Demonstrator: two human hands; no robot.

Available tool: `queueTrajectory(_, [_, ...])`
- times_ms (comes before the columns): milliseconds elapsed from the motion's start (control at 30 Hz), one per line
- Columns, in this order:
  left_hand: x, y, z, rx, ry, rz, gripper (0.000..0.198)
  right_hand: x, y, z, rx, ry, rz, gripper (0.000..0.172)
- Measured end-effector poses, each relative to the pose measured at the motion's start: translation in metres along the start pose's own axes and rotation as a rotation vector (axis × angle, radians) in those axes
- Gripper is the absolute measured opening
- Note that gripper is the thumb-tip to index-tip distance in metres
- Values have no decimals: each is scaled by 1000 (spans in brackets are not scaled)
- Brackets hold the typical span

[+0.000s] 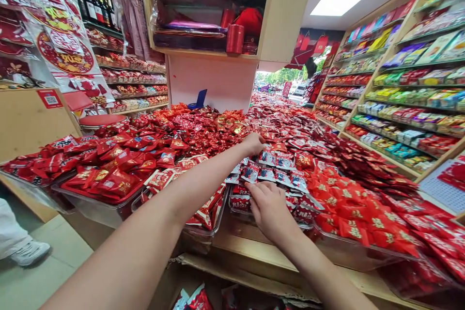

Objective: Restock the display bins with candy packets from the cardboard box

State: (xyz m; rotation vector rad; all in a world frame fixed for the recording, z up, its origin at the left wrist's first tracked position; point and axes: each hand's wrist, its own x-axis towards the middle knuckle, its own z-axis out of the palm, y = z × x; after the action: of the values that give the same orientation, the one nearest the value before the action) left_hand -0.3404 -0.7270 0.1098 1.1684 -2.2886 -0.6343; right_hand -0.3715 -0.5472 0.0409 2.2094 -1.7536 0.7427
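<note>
Forearms, ours and bare, come in from the lower edge, and both run out over a wooden worktop [250, 254] laden with clear trays of wrapped sweets. Nearest, our right hand [269, 211] lies palm down with its fingers loosely spread and closed on nothing. Its fingertips [252, 188] touch the near edge of a heap of white-and-blue packets [271, 172], which sits in a clear tray [234, 212] at the middle of the worktop. Just beyond, our left hand [254, 144] rests at the far side of the same heap, where it meets a spread of red and gold sweets [203, 131]. We see only its back, with the fingers curled under, so we cannot tell whether it grips a packet or merely touches them. To the left, another tray [90, 206] holds larger red packets [116, 181], and to the right lie red packets with gold print [348, 213]. On the floor at the lower left stands the white shoe [31, 253] of another person. Farther back, a blue scoop [199, 99] stands in the sweets against a pale pillar [214, 82]. Shelves [399, 89] of coloured packs line the right wall, bottles [94, 7] stand high at the left, and daylight shows at the open shopfront [286, 76].
</note>
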Motion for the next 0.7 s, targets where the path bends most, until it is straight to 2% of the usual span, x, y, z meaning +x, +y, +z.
queueTrajectory(233, [7,7,15,269,-34,64,22,0,1,-1,28,-9,1,35])
queueTrajectory(433, [4,7,19,371,-66,126,22,0,2,-1,23,-19,-7,36])
queueTrajectory(567, [-1,5,17,390,-40,175,20,-1,2,-1,9,-19,-15,37])
queueTrajectory(700, [-9,3,10,368,38,250,19,-1,2,0,-13,-3,-34,39])
